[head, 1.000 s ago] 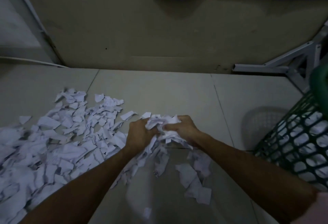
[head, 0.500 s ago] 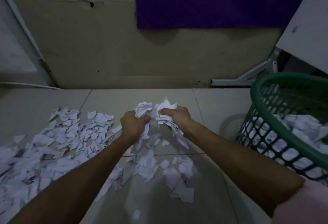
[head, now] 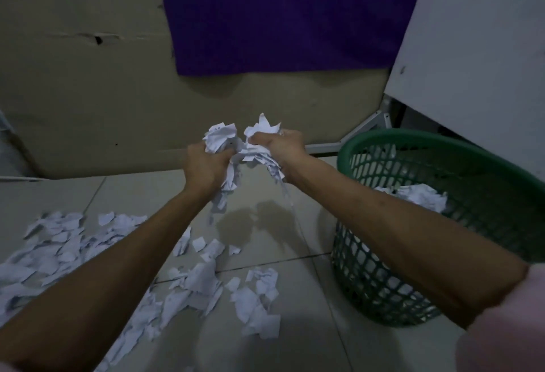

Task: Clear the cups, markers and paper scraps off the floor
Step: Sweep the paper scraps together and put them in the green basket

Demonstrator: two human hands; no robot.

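Both hands hold one bunch of white paper scraps in the air above the tiled floor. My left hand grips its left side and my right hand grips its right side, with loose strips dangling below. A green mesh basket stands on the floor to the right, with paper scraps inside it. Many more white scraps lie scattered on the floor at the left and below my arms. No cups or markers are visible.
A beige wall with a purple cloth hanging on it closes off the far side. A white board leans above the basket at the right, with a white metal bracket beneath it.
Both hands have lifted the bunch of scraps off the floor and carried it up and rightward toward the basket. Some scraps dropped back onto the tiles.
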